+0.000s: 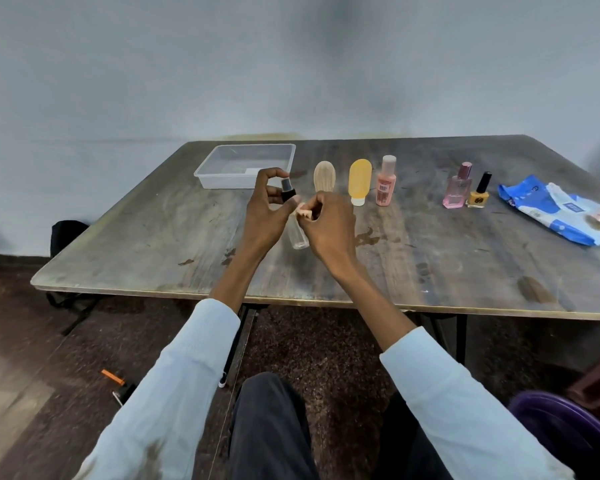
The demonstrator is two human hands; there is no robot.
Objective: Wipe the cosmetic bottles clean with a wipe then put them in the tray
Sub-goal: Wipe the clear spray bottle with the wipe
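Observation:
My left hand (265, 209) grips a clear spray bottle (298, 237) by its black cap, holding it above the table. My right hand (329, 226) pinches a small crumpled wipe (305, 212) against the bottle's neck. A clear plastic tray (222, 178) stands at the back left of the table. Behind my hands stand a beige tube (325, 176), a yellow tube (360, 181) and a pink bottle (386, 181). Further right stand a pink perfume bottle (458, 187) and a yellow nail polish (479, 192).
A blue and white wipes pack (555, 211) lies at the table's right end. The dark wooden table (153, 244) has stains near the front. A black bag (65, 237) sits on the floor at the left, and a purple stool (568, 431) is at the lower right.

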